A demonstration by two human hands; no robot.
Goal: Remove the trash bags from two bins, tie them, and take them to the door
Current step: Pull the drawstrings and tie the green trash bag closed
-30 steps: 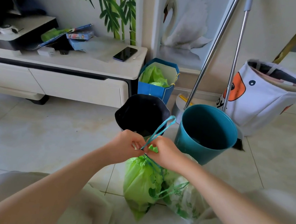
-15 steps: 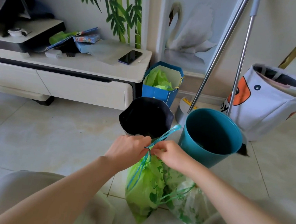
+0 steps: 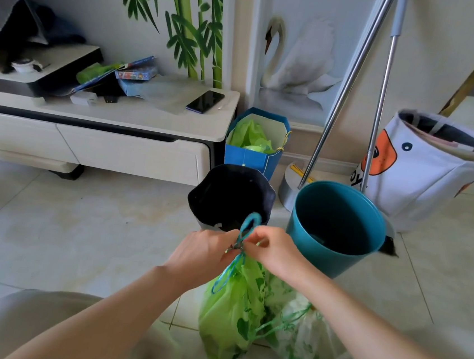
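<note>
Hands are meeting at the neck of the green bag (image 3: 230, 310): left hand (image 3: 204, 256) and right hand (image 3: 276, 252) each pinching the blue drawstring (image 3: 246, 231) closed, apparently cinching a knot. Bag is hanging low over the floor (image 3: 77, 235) beside the second bag (image 3: 298, 332), in front of the emptied teal bin (image 3: 339, 228) and black bin (image 3: 229, 197).

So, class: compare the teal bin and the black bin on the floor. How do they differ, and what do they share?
The teal bin has a smooth round rim; the black bin has a wavy, uneven rim. The teal bin looks larger and stands to the right; the black bin looks smaller and stands left, partly behind the drawstring loop. Both stand upright on the floor, with their green bags already out.
</note>
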